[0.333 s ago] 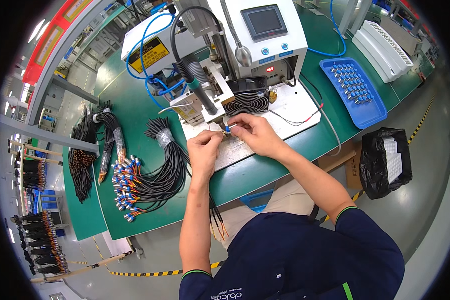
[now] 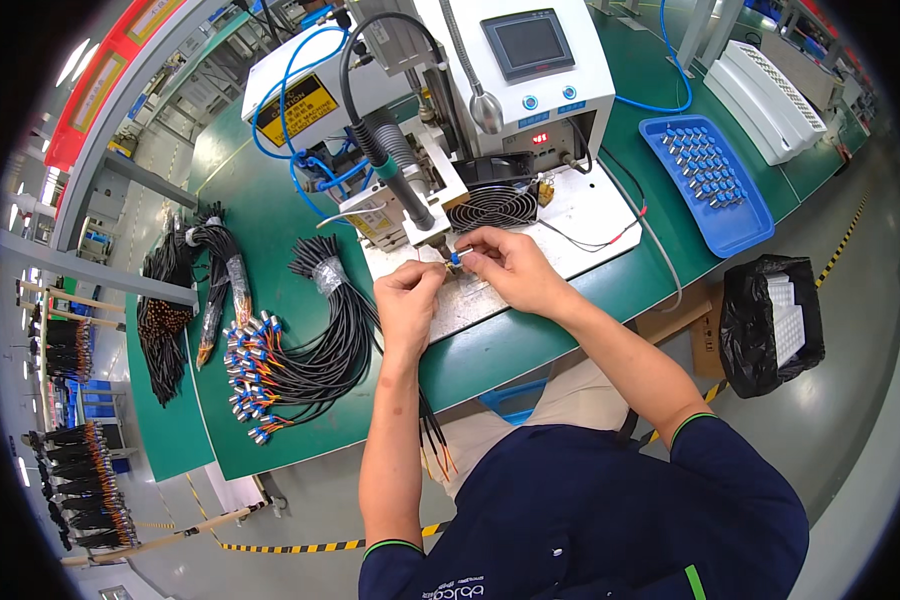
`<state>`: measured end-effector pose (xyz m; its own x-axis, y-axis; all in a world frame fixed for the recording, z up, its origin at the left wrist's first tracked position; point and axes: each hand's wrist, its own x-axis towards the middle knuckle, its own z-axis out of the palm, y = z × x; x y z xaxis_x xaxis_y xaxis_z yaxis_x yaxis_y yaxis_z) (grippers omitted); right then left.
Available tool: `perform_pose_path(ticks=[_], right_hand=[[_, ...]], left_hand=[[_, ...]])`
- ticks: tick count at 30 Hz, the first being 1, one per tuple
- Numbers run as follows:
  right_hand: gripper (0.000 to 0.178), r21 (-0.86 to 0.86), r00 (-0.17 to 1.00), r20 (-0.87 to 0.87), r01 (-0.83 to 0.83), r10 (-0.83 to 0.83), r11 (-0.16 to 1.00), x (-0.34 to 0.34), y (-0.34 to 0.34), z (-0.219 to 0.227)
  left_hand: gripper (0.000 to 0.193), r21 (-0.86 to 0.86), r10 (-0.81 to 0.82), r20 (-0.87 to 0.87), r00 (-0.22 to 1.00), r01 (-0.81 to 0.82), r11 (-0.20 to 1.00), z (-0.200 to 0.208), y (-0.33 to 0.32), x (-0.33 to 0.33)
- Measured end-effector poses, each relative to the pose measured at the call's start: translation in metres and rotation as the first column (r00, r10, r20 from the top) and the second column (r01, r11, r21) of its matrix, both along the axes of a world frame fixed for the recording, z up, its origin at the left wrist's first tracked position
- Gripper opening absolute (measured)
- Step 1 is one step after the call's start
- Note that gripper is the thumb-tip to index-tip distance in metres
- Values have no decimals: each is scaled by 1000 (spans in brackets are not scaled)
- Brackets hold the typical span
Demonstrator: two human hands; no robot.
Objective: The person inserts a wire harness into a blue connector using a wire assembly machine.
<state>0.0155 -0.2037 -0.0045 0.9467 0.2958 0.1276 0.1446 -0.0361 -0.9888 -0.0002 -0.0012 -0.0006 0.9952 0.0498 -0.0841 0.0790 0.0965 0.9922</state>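
Note:
My right hand (image 2: 518,275) pinches a small blue-and-silver cylindrical connector (image 2: 457,258) between thumb and fingertips, directly under the head of a bench soldering machine (image 2: 432,222). Close beside it, my left hand (image 2: 410,298) is closed in a pinch, its fingertips almost at the connector; what they hold is hidden, perhaps a thin wire end. Both hands are over the machine's white base plate (image 2: 600,225). To the left lies a bundle of black cables (image 2: 335,345), whose ends carry several blue-and-silver connectors (image 2: 250,370) on orange and yellow wires.
A blue tray (image 2: 735,236) of loose connectors is at the right, near a white slotted rack (image 2: 765,100). More black cable bundles (image 2: 165,330) lie at the far left. Several black cables (image 2: 432,435) hang by my lap. A bin with a black bag (image 2: 745,335) stands right of the table.

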Motion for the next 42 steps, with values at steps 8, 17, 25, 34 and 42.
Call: perform_pose_path(ticks=[8, 17, 25, 34, 42], right_hand=[[24, -4, 1000, -2, 4, -4, 1000, -1, 1, 1], [24, 11, 1000, -7, -3, 3, 1000, 0, 1, -2], [25, 30, 999, -35, -3, 4, 1000, 0, 1, -3], [25, 34, 999, -34, -4, 6, 999, 0, 2, -1], [25, 23, 999, -28, -14, 15, 1000, 2, 1, -4]], left_hand=[[11, 1, -9, 4, 1000, 8, 1000, 0, 1, 0], [11, -4, -4, -9, 1000, 4, 1000, 0, 0, 0], [11, -15, 1, -12, 1000, -1, 1000, 0, 0, 0], [12, -88, 2, -15, 1000, -4, 996, -1, 2, -1], [16, -269, 38, -91, 995, -61, 961, 8, -2, 1]])
